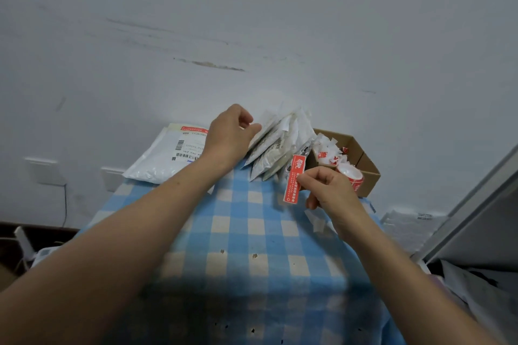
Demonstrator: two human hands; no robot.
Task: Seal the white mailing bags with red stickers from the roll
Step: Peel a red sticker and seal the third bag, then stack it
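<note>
On checked cloth (pixel 238 232) | left fingers (pixel 243 117) grip bag (pixel 266 143) | right fingers (pixel 311 176) pinch sticker (pixel 294 180) | box (pixel 364 166) behind

Blue-and-cream check on the bench cloth (pixel 252 232), dark specks toward its near end. Red sticker (pixel 295 176), white print. White mailing bags (pixel 269 145), greyish patches. Red-and-white roll (pixel 351 173). Plain brown box (pixel 369 172). White parcel (pixel 164 155), black barcodes, red strip.
</note>
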